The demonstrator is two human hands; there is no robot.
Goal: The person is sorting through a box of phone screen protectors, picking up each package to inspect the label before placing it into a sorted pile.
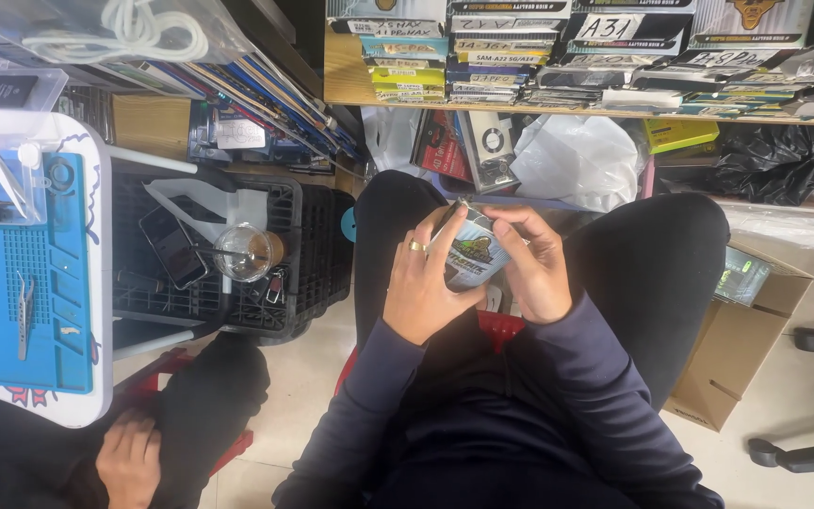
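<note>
The small printed box point(471, 256) sits over the lap, between both hands. Left hand point(423, 283) cradles its side, fingers clamped on it; keep that support firm. Right hand point(536, 266) pinches the top flap point(463, 209); lift squarely to avoid tearing.

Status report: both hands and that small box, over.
Left hand and right hand both grip small flat light-blue printed box over lap. Flap end up. Nothing between hands and box. Second person's hand rests lower left.
</note>
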